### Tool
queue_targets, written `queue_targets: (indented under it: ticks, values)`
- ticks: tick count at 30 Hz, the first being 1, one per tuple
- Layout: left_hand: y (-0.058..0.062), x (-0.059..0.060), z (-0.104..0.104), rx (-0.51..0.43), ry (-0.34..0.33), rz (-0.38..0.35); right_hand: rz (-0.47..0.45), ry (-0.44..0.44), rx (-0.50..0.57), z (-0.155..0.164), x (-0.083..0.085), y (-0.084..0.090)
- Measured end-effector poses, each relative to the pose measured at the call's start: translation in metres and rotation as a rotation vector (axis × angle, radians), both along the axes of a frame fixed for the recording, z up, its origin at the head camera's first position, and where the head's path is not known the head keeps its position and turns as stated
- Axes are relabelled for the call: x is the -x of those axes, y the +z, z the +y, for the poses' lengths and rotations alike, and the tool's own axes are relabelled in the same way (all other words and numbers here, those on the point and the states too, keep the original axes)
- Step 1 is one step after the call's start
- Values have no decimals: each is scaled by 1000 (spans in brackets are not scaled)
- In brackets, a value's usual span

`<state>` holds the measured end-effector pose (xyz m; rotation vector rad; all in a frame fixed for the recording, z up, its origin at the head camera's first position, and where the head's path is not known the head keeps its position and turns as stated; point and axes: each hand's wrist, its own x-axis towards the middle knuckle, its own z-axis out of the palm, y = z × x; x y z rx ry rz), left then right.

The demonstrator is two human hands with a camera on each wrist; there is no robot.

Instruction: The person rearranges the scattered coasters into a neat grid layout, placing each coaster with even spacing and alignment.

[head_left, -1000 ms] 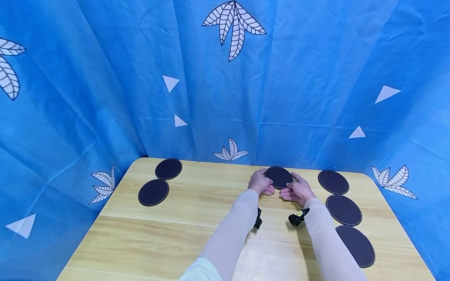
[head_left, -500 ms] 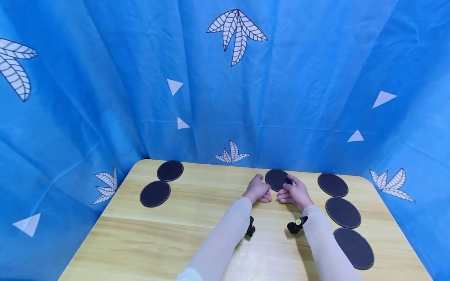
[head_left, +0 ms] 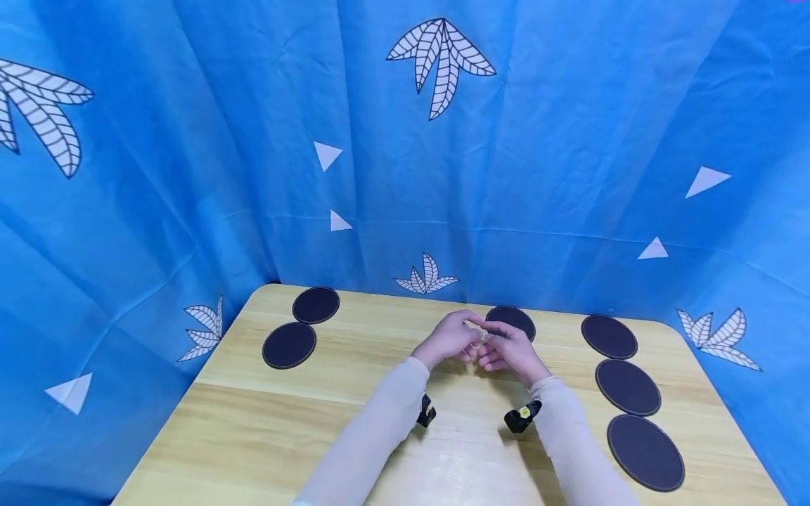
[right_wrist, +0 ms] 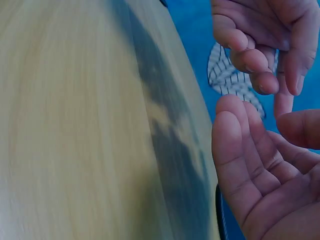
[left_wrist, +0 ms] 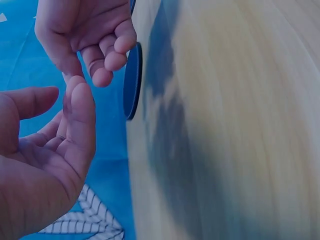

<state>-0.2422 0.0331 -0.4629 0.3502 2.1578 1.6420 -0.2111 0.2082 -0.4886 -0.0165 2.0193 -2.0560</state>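
Observation:
My left hand [head_left: 451, 337] and right hand [head_left: 514, 350] are held close together above the far middle of the table. Relaxed, slightly bent fingers face one another, and I see nothing in either palm. In the left wrist view, the left hand [left_wrist: 47, 155] is below and the right hand [left_wrist: 92, 35] above, their fingertips meeting or nearly so. From the right wrist camera, the right hand [right_wrist: 270, 180] shows its open palm. Just behind the hands lies a round black mat [head_left: 515, 320] with a stitched rim, partly covered by the right hand.
On the wooden table [head_left: 285, 436], two round black mats [head_left: 289, 345] lie at the far left. Three more [head_left: 628, 386] form a column along the right side. A blue curtain [head_left: 538, 140] with leaf prints surrounds the back and sides.
Both hands have let go of the middle mat's edges. They have drawn left and slightly nearer, coming together at the fingertips, while the mat stays in place on the table.

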Motion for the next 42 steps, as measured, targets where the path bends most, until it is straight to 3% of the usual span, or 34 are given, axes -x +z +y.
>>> queue_targets:
  ticks: [5, 16, 26, 42]
  values:
    - [7, -5, -29, 32, -22, 42, 13, 16, 2, -17, -2, 4]
    - [10, -11, -87, 41, 36, 55, 32, 84, -28, -50, -5, 11]
    - [9, -32, -145, 78, 69, 65, 19, 151, -8, -78, -5, 18]
    - [12, -36, -254, 117, 261, 70, -5, 251, 28, -142, -8, 22]
